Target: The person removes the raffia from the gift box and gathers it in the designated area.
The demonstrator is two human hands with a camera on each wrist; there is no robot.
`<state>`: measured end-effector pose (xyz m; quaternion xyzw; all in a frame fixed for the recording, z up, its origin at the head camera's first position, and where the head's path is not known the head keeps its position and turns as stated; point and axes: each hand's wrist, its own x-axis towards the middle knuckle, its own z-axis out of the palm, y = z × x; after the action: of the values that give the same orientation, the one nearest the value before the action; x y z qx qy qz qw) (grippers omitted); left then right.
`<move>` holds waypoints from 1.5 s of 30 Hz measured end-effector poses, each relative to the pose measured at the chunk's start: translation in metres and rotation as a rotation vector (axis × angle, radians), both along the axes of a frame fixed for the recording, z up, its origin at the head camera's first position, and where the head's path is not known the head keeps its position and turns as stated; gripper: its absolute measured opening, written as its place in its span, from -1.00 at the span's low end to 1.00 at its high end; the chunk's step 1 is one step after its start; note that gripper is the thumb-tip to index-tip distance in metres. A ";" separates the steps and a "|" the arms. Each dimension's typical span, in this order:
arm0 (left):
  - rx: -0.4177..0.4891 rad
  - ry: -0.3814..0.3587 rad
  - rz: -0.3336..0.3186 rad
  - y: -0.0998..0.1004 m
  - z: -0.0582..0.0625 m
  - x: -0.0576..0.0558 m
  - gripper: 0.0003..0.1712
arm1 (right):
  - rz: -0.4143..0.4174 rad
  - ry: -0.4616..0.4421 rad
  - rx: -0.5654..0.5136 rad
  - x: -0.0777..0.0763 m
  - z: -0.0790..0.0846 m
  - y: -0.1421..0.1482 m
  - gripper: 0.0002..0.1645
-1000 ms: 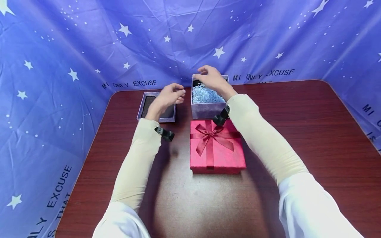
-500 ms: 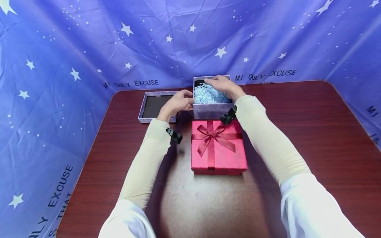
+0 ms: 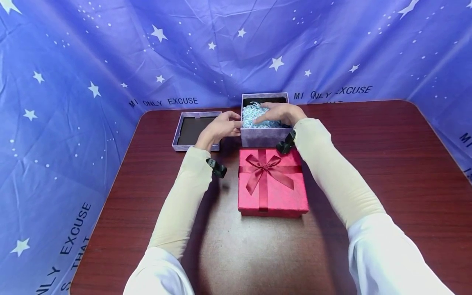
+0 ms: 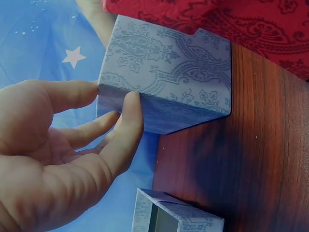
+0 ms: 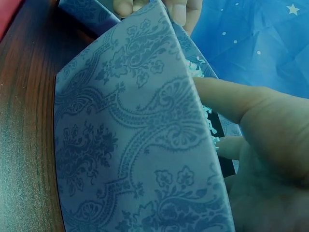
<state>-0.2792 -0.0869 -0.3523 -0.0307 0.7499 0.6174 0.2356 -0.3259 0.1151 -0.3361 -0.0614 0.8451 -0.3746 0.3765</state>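
Note:
A lavender patterned box [image 3: 259, 139] stands at the back of the table without a cover, holding pale blue shredded paper [image 3: 250, 111]. My left hand [image 3: 220, 128] touches the box's left side; in the left wrist view its fingertips rest on the patterned wall near a corner. Over the front rim, my right hand [image 3: 282, 113] reaches into the box, fingers spread on the shreds. The right wrist view has the thumb [image 5: 227, 96] crossing the rim; most fingertips are hidden behind the wall. A dark lining shows at the box's back.
Left of the box lies a shallow lavender tray-like lid [image 3: 178, 147] with a dark inside. A red gift box [image 3: 274, 196] with a ribbon bow sits directly in front. A blue starry curtain [image 3: 206, 69] hangs behind the table [image 3: 376, 164].
My right hand has come down from above the box's back into the shreds and moved forward. The left hand has moved right from over the lid to the box's side.

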 end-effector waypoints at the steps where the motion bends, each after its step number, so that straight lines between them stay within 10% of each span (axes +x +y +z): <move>1: -0.001 -0.001 0.000 0.000 0.000 0.000 -0.56 | 0.020 0.002 0.000 0.000 0.000 0.000 0.15; 21: 0.034 -0.024 -0.003 0.003 0.001 0.001 -0.57 | 0.036 0.166 0.154 0.001 0.009 0.003 -0.21; 37: 0.063 -0.043 -0.024 -0.002 -0.002 0.000 -0.50 | -0.091 0.181 0.058 0.003 0.045 0.031 -0.19; 45: 0.066 -0.045 -0.031 -0.003 -0.001 0.000 -0.49 | -0.195 0.184 -0.160 0.010 0.061 0.040 -0.17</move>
<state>-0.2792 -0.0903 -0.3535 -0.0254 0.7241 0.6372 0.2628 -0.3162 0.1554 -0.2755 -0.0432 0.8454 -0.4684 0.2532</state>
